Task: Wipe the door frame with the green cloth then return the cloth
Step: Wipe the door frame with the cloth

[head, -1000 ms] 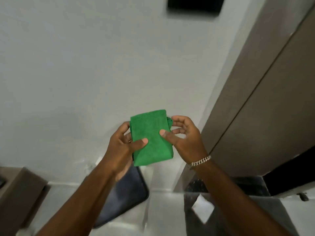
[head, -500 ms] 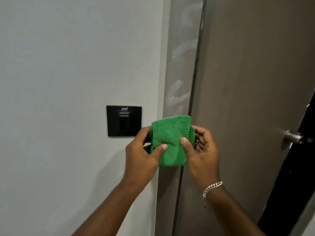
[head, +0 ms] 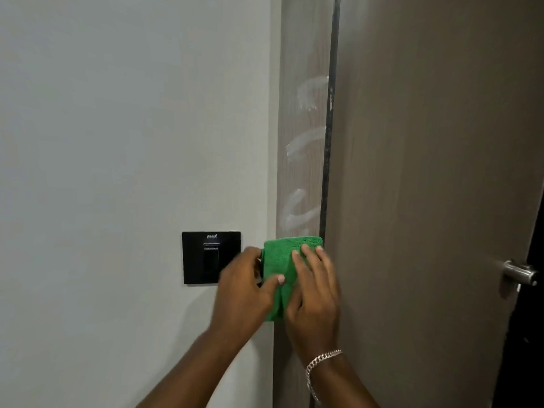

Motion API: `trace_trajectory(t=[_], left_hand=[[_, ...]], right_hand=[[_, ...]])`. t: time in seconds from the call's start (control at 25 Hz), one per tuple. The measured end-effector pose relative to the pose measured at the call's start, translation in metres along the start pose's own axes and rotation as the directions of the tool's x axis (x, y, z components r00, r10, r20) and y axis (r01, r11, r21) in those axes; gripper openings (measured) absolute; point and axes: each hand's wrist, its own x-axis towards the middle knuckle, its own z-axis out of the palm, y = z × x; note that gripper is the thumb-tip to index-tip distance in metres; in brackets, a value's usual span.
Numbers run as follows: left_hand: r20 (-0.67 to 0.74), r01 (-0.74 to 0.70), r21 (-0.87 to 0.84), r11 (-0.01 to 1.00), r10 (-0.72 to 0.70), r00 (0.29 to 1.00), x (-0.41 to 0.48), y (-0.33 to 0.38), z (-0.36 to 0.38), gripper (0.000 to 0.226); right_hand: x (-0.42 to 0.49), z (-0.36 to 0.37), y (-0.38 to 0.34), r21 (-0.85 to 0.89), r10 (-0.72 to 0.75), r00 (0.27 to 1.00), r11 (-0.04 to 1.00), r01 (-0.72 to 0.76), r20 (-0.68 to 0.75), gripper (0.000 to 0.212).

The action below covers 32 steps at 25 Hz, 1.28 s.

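Nearest the camera, two bare forearms rise from the lower edge of the view; the right wrist carries a silver chain bracelet (head: 321, 367). The right hand (head: 313, 295) lies flat with fingers extended over the green cloth (head: 279, 266), pressing it against the door frame (head: 300, 172) rather than closing around it; its fingertips (head: 306, 249) reach almost to the cloth's upper edge. The left hand (head: 244, 290) is slightly blurred and pinches the cloth's left edge, thumb on the front face and the remaining fingers curled behind, so that it grasps the cloth. The cloth is folded into an upright rectangle and sits on the lower visible part of the frame, its right edge just beside the dark vertical gap between frame and door. Above the cloth, the frame's wood-grain face bears several whitish curved smears (head: 306, 142), spaced up its height. Just left of the left hand, a black square wall panel (head: 206, 257) is mounted on the pale grey wall (head: 117, 142); the hand overlaps its right lower corner. To the right of the frame stands the brown door (head: 426, 172), with a metal lever handle (head: 518, 273) near its far right edge, beside a dark opening.
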Motion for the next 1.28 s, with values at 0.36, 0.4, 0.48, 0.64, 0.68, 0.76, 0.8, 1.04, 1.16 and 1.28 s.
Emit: trace_trajectory(t=[0.36,0.4,0.48,0.64,0.68,0.76,0.8,1.04,1.16,1.28], left_hand=[[0.013,-0.497,0.585,0.641,0.605,0.796,0.139,0.011,-0.084,0.055],[0.083,-0.473,0.674,0.567,0.579,0.811,0.151,0.007,-0.086,0.063],[0.119,-0.420,0.801,0.427,0.574,0.810,0.164,-0.002,-0.083,0.071],[0.102,-0.399,0.838,0.371,0.613,0.783,0.170,-0.007,-0.079,0.076],[0.098,-0.400,0.836,0.375,0.616,0.782,0.170,-0.007,-0.080,0.076],[0.097,-0.407,0.836,0.369,0.630,0.771,0.170,-0.009,-0.079,0.078],[0.096,-0.407,0.838,0.363,0.637,0.765,0.170,-0.009,-0.078,0.079],[0.062,-0.397,0.832,0.386,0.647,0.760,0.171,-0.009,-0.079,0.083],[-0.035,-0.332,0.822,0.463,0.623,0.781,0.173,-0.005,-0.077,0.084],[-0.078,-0.294,0.811,0.507,0.590,0.803,0.172,-0.001,-0.076,0.086]], right_hand=[[-0.015,0.047,0.002,-0.291,-0.004,0.996,0.956,0.029,0.086,0.082],[-0.021,0.048,0.009,-0.289,-0.024,0.997,0.956,0.044,0.073,0.081],[-0.038,0.047,0.021,-0.260,-0.020,0.998,0.965,0.034,0.056,0.080],[-0.063,0.044,0.029,-0.165,0.053,0.997,0.985,-0.042,0.062,0.079],[-0.062,0.044,0.029,-0.142,0.052,0.997,0.989,-0.044,0.056,0.081],[-0.044,0.043,0.029,-0.099,0.005,0.999,0.995,-0.001,0.041,0.086],[-0.027,0.043,0.029,-0.084,-0.029,0.999,0.996,0.031,0.030,0.089],[0.075,0.041,0.007,-0.109,-0.083,0.995,0.991,0.077,-0.053,0.091],[0.062,0.036,0.013,-0.189,-0.197,0.978,0.960,0.205,0.062,0.093],[0.032,0.026,0.031,-0.231,-0.260,0.949,0.926,0.298,0.179,0.095]])
